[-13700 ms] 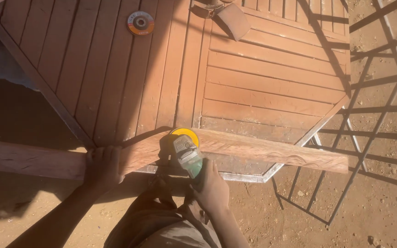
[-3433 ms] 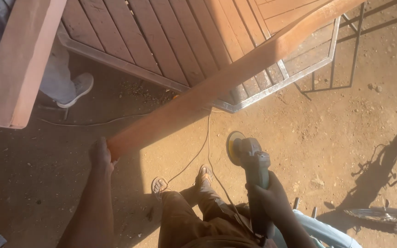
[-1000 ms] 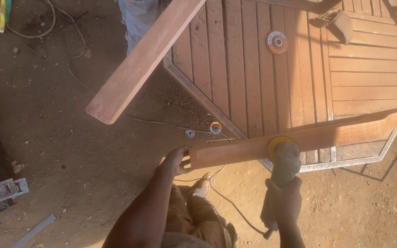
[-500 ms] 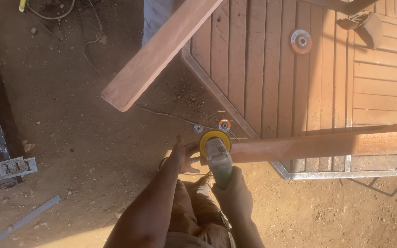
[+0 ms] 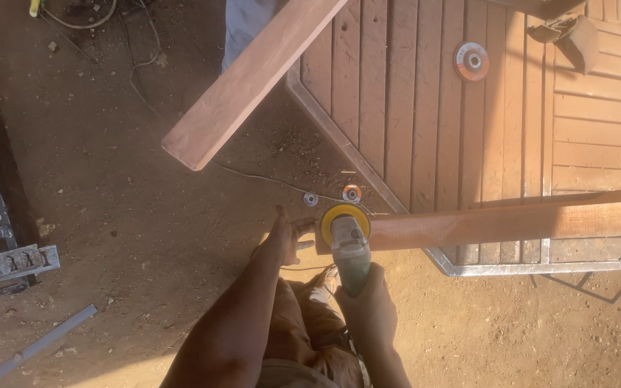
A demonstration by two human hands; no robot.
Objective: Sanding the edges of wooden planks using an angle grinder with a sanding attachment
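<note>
Currently right hand [image 5: 369, 310] is wrapping its fingers tight round the green angle grinder [image 5: 350, 248], its yellow disc [image 5: 344, 216] lying on the near end of the wooden plank [image 5: 512, 223]. Left hand [image 5: 282, 237] is steadying that plank end, arm extended forward, fingers curling against the wood, over the dirt ground [image 5: 131, 237] beside the slatted table [image 5: 468, 122]

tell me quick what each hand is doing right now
Left hand: gripping the near end of the long wooden plank.
Right hand: closed on the body of the angle grinder, its yellow disc at the plank's end.
</note>
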